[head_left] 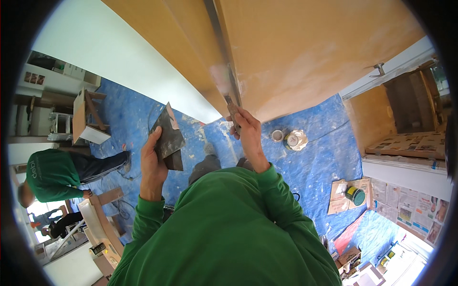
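My left hand [153, 167] grips a thin dark metal plate [171, 138] with a pale pinkish smear along its upper edge. The fingers behind the plate are hidden. In my right hand [250, 136] is a putty knife [233, 110], held by its worn handle. Its blade points up at the gap beside an orange-brown door [305, 52] and seems to touch the wood there, though the tip is hard to make out. A whitish-pink smeared patch [220, 78] lies on the brown frame [186, 43] just left of the blade.
A spattered blue tarp [329, 128] covers the floor. A small tin [277, 136] and a larger can [292, 139] stand right of my right hand. Farther right, a green can [355, 196] lies on cardboard [338, 205]. At left, a person in green [52, 174] is beside wooden pieces [110, 196].
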The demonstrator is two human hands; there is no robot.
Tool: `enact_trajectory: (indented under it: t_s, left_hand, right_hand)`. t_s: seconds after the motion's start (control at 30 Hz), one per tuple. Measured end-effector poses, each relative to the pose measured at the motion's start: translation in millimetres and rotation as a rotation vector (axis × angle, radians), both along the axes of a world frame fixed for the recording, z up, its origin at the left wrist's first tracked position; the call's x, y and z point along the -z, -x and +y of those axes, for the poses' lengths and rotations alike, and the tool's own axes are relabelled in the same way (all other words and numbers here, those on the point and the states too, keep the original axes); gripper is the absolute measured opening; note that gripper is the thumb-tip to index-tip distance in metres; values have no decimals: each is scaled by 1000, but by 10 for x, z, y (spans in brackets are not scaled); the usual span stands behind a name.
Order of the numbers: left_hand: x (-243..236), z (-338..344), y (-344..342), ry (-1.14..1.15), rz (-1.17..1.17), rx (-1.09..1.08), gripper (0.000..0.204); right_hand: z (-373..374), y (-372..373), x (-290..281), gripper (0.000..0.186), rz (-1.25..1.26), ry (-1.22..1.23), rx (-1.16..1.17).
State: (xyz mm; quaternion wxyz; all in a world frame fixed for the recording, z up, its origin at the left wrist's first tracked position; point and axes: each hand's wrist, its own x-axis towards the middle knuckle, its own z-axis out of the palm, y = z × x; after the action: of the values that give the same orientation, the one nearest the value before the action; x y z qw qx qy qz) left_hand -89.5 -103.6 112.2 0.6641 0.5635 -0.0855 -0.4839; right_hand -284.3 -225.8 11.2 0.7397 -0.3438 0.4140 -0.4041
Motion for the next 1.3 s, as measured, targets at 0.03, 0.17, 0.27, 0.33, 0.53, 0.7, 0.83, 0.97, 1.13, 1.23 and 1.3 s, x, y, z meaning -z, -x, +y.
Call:
enact_trajectory:
  t_s: [0.03,0.17,0.27,0.33,0.53,0.7,0.83,0.97,1.13,1.23,1.3]
  left_hand:
    - [-6,15,16,-8,2,-13,25]
    - [16,107,21,-17,13,-32,24]
    - [37,146,-24,-3,26,-21,25]
    - [53,148,-86,3,26,-23,25]
    - [37,111,-249,25,20,-9,28]
    - [87,79,-382,-27,43,23,28]
    - [41,-28,-413,27,7,86,32]
    - [-6,-192,-388,75,-121,142,29]
    - [51,-387,-370,161,-387,123,20]
    - [67,-451,-333,250,-484,113,16]
    - [64,-477,-321,296,-536,110,15]
  right_hand:
    - [-45,-32,60,35,16,23,-1]
    - [-152,-148,209,34,57,104,26]
    - [-170,-210,324,35,80,86,31]
    - [-189,-286,364,34,119,104,81]
    - [-241,-575,537,32,391,393,254]
    - [-87,-747,677,31,603,638,348]
    - [30,-437,570,32,459,477,372]
    - [332,-115,24,33,243,144,195]
    - [502,1,-378,35,11,-1,124]
    - [600,-40,-737,33,-30,54,89]
    - [651,-89,-929,30,10,143,79]
